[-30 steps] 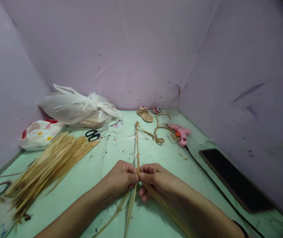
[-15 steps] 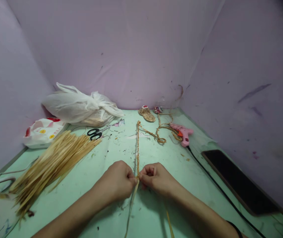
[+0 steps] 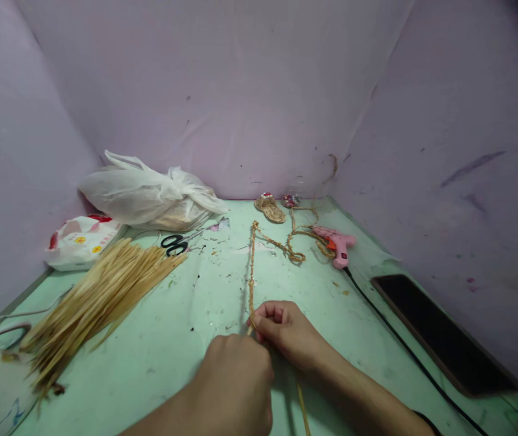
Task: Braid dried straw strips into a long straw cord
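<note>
The right hand [image 3: 281, 330] pinches the near end of a thin straw-coloured braid [image 3: 251, 293] between thumb and fingers. The left hand [image 3: 235, 381] sits just nearer the body, back turned upward; its fingers are hidden behind the knuckles, so I cannot tell whether they grip the pale strand that runs down towards them. The two hands are close together, the left slightly lower.

From the right hand's fingertips the braid runs straight away from the body, bends sharply at its far point, then slants back to a small loop beyond and right of the hands. A loose strand [image 3: 303, 407] hangs below the right wrist.

Left of the hands, a fan of dry strips [image 3: 99, 297] lies on the pale green table [image 3: 204, 290], with black-handled scissors [image 3: 182, 245] at its far end. Right of the hands are a pink glue gun [image 3: 342, 248] and, nearer, a dark phone [image 3: 443, 333]. Beyond both hands, a woven slipper-shaped piece [image 3: 271, 210] lies near the back wall.
</note>
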`<state>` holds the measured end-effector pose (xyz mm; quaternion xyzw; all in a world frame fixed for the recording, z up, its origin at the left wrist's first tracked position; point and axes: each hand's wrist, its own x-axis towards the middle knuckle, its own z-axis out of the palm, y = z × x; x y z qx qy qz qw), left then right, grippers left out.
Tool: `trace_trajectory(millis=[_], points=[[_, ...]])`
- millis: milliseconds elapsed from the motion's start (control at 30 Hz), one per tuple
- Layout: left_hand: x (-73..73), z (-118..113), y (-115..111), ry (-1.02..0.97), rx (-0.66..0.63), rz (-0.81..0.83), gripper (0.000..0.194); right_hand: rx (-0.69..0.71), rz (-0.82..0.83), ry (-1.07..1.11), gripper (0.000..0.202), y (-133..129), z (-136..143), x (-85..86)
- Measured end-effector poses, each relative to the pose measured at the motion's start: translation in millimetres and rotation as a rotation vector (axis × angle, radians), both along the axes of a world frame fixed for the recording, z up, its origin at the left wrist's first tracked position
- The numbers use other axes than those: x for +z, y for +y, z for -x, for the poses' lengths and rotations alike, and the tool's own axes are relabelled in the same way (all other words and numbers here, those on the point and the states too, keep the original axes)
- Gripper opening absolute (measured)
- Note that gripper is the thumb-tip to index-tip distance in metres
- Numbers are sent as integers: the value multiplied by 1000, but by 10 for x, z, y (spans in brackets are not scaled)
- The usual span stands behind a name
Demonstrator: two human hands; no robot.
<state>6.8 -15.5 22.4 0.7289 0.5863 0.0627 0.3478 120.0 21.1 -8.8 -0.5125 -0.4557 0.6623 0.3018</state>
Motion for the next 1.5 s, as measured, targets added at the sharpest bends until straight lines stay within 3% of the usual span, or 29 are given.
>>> trace_trajectory(millis=[67,133,200,267,333,533,667,767,967,1167,1333,1500], points=[[101,120,121,0,41,-21,28,24,-21,12,11,18,-29,-5],[151,207,244,-181,246,-27,25,50,-31,15,14,27,-50,-11],[126,244,340,-394,367,243,31,79,-47,16,16,31,-57,-16],[50,245,397,-580,341,524,31,107,-81,31,18,36,-59,-17],[-23,236,424,-656,282,628,22,145,-133,24,17,49,-69,-10],[-73,211,440,-389,286,497,22,355,-262,-133,8,84,-183,5],[-159,153,425,-272,246,277,20,346,-491,-476,12,21,-210,16],[-239,118,409,-277,239,203,17,305,-594,-686,16,-34,-205,88],[-229,74,379,-360,276,250,17,278,-490,-853,22,-164,-172,220],[-138,61,328,-596,475,509,8,398,-731,-1047,19,-384,-14,142],[-269,115,352,-604,381,386,9,504,-794,-1199,32,-419,58,72],[-343,164,351,-677,372,411,15,560,-763,-1069,38,-448,29,160]])
